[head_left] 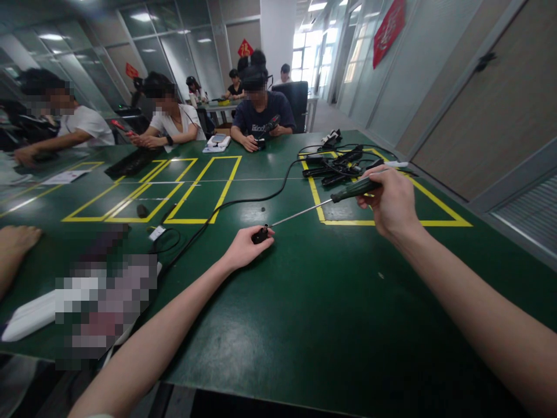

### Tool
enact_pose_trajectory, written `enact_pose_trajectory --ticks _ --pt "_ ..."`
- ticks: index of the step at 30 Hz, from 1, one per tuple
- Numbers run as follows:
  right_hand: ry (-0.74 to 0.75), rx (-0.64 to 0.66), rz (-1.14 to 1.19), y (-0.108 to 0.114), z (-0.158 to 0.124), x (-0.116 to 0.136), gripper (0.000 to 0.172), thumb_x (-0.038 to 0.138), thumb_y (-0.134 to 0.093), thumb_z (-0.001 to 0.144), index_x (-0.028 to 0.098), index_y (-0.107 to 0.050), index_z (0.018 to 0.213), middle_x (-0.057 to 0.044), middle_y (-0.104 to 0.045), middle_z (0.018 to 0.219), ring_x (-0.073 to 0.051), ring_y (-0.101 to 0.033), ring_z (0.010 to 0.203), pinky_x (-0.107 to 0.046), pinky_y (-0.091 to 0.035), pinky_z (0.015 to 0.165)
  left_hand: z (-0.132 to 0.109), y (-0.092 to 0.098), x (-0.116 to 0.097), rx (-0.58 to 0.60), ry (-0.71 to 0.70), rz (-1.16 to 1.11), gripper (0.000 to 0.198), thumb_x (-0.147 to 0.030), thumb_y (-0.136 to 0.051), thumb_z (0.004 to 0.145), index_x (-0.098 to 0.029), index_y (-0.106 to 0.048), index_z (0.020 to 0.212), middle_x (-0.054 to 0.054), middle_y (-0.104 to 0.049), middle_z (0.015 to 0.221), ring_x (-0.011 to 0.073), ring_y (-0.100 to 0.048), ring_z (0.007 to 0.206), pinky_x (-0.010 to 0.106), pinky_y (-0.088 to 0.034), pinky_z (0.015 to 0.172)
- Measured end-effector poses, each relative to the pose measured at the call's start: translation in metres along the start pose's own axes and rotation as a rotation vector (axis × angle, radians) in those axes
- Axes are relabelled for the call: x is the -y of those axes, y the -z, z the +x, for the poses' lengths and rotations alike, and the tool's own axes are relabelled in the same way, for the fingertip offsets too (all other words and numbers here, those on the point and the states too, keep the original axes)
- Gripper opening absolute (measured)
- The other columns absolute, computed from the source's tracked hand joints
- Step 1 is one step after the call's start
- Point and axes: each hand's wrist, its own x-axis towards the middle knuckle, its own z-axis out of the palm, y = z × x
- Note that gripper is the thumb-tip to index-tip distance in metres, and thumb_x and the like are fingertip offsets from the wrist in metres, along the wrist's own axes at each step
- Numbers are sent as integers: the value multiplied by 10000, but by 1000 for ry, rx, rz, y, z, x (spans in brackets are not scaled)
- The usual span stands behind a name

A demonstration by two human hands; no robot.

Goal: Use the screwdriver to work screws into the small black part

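My right hand (394, 200) is closed around the dark green handle of a screwdriver (354, 189), raised over the right part of the table. The long metal shaft slopes down to the left. Its tip meets, or comes very close to, a small black part (260, 235); contact cannot be made out for certain. My left hand (246, 247) pinches that part between thumb and fingers, low over the green tabletop (304, 325). The part's exact kind does not show, as the fingers cover some of it.
Black cables and dark pieces (342, 162) lie heaped inside a yellow tape outline at the right. One black cable (243, 201) crosses the table. Blurred-out items (117, 302) and a white object (35, 313) lie at left. Co-workers sit opposite, one holding a power tool (270, 123).
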Motion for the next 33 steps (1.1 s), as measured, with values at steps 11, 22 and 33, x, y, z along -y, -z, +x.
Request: enact_pose_trajectory --ticks 11,22,33 --pt "-38 -101 59 0 1 2 106 260 -633 668 215 -564 602 25 -477 509 -81 -402 369 -212 -247 326 -1 0 2 9 8 -68 329 -423 -798 838 -162 -795 1039 68 -829 972 240 -772 918 383 -609 943" --pt "-143 -137 99 -1 3 2 167 243 -662 672 203 -549 555 32 -446 461 -54 -347 350 -177 -220 307 10 27 14 -255 47 -163 418 -467 -855 786 -179 -673 1029 113 -837 1057 259 -790 1018 413 -602 1005" --pt "-141 -119 109 2 8 -2 164 254 -654 689 205 -548 575 34 -439 453 -59 -344 330 -188 -187 295 15 111 53 -916 376 222 336 -283 -791 822 -203 -537 1027 129 -789 1118 288 -770 1077 409 -588 1028"
